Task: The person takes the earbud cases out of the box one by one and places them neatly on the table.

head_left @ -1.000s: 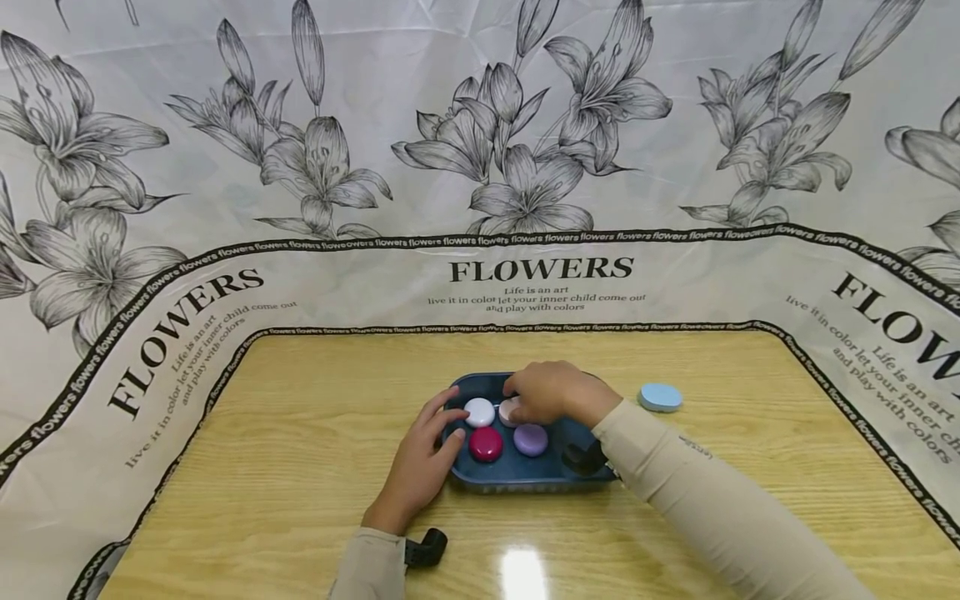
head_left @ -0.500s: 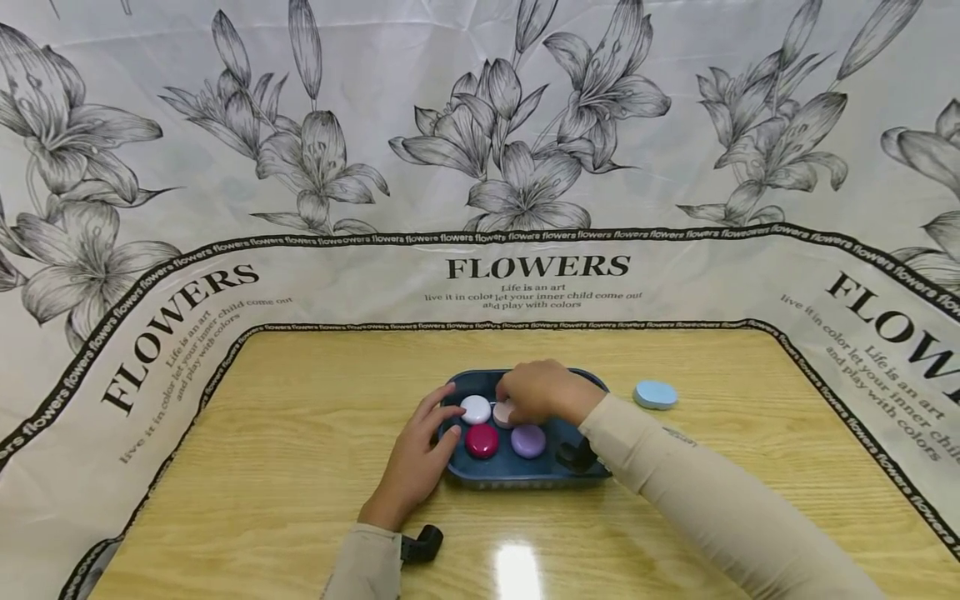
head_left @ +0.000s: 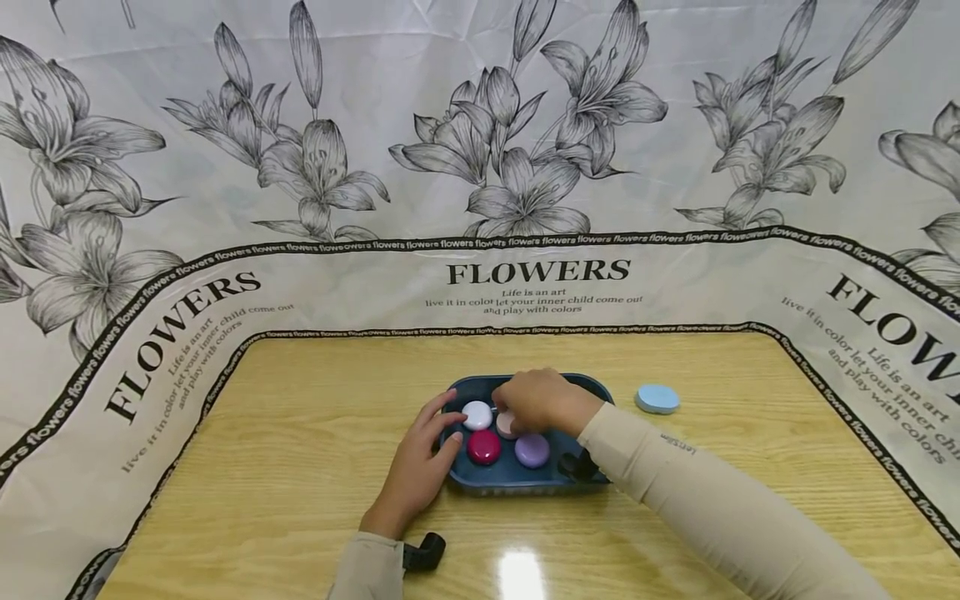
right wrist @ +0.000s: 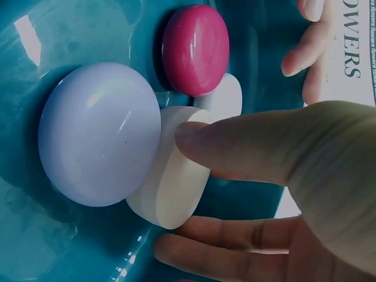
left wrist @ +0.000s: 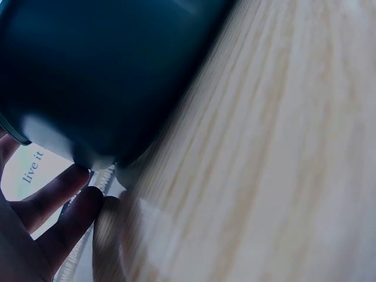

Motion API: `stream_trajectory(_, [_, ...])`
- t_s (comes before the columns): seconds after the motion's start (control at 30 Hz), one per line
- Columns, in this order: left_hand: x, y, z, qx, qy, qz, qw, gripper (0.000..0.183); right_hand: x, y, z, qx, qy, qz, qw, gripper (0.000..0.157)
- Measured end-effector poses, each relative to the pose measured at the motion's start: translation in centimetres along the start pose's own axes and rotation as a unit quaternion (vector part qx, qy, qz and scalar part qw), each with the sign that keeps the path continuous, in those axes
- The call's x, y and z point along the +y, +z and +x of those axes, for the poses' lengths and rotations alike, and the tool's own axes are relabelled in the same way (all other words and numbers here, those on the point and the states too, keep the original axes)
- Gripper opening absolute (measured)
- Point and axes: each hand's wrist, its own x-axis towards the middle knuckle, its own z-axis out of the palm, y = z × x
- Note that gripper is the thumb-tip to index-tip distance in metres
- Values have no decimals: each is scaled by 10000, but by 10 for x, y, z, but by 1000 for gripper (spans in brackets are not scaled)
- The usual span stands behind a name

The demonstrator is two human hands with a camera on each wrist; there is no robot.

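My right hand [head_left: 543, 402] reaches into a dark blue tray [head_left: 517, 485] from the right and pinches a cream oval piece [right wrist: 176, 170] with flat sides; in the right wrist view the thumb lies on its upper part, with fingers at the far side. Touching that piece, a glossy lilac round piece [right wrist: 100, 135] sits in the tray. A crimson round piece [head_left: 483, 447] and a white round piece [head_left: 477, 415] lie at the tray's left end. My left hand [head_left: 416, 467] rests against the tray's left rim, its fingers loosely spread, the tips just over the edge.
A light blue oval piece [head_left: 657, 398] lies on the wooden table [head_left: 300, 433], right of the tray. Behind and at both sides stands a white cloth [head_left: 360, 287] printed with flowers and lettering. Each wrist wears a black camera mount [head_left: 425, 552].
My right hand has shifted slightly left and toward the front, its fingers staying on the cream oval piece. The left hand keeps its place at the rim. The head view wobbles a little.
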Motion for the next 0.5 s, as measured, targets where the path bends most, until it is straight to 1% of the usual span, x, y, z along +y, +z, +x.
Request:
stream_trajectory(0.13, [0,0,-4,22,-23,-49,10000,26,-2,4,-2,-84,-48,146,9998,16])
stream_trajectory(0.27, [-2,1,-3,65,101,-31,9999,26,0,5,-1,-191,-45,298,9994,26])
stream_trajectory(0.4, [-3,2,0,125,240,-1,9996,25,1,5,0,-273,0,331,9991,42])
stream_trajectory(0.5, [-3,3,-1,129,273,-9,9995,25,0,6,0,-349,-19,266,9990,45])
